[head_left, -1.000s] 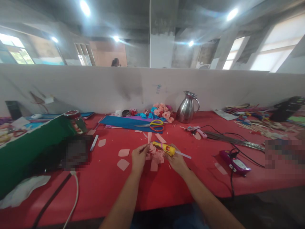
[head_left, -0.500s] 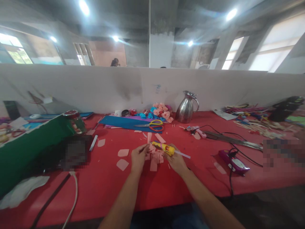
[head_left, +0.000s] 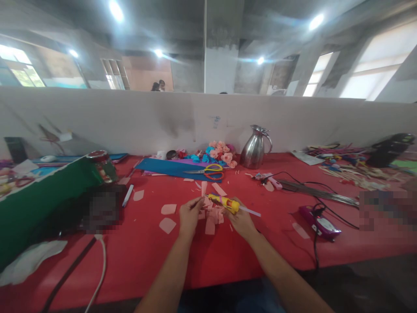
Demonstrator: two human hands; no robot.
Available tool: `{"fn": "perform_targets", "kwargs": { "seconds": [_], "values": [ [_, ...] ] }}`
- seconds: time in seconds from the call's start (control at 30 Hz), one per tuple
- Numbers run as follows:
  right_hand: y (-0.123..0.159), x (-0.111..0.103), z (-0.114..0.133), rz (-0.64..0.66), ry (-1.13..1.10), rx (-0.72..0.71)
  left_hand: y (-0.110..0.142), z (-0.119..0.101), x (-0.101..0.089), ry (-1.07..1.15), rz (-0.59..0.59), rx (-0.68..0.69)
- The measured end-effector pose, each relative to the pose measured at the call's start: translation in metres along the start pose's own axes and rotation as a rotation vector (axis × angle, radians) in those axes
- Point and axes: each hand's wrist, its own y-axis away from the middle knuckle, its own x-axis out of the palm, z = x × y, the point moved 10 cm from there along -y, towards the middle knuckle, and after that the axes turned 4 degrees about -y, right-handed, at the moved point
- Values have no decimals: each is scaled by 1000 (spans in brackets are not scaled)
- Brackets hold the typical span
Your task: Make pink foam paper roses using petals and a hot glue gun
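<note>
Red table [head_left: 211,267] below: my right hand [head_left: 243,222] grips the yellow glue gun [head_left: 224,202]; left hand [head_left: 189,217] is at its front end, can't tell if fingers pinch anything. Gun's likely light, stiff: hold body, not hot tip; pink paper pieces [head_left: 210,225] beneath look flimsy.

A steel jug [head_left: 253,150] is seen just right of centre, a red-lidded jar [head_left: 104,167] at left; ceiling lights [head_left: 116,11] are shown across the frame's top.
</note>
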Motion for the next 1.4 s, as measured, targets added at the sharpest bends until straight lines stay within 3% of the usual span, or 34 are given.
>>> {"fn": "perform_targets", "kwargs": {
  "seconds": [0.6, 1.17, 1.27, 1.4],
  "values": [
    [0, -1, 2, -9, 4, 35, 1, -2, 1, -5, 10, -3],
    [0, -3, -3, -32, 81, 14, 2, 2, 4, 178, 39, -78],
    [-3, -7, 6, -31, 219, -14, 2, 1, 0, 218, 2, -83],
    [-7, -32, 12, -78, 700, 48, 1, -4, -10, 265, -60, -103]
  ]
}}
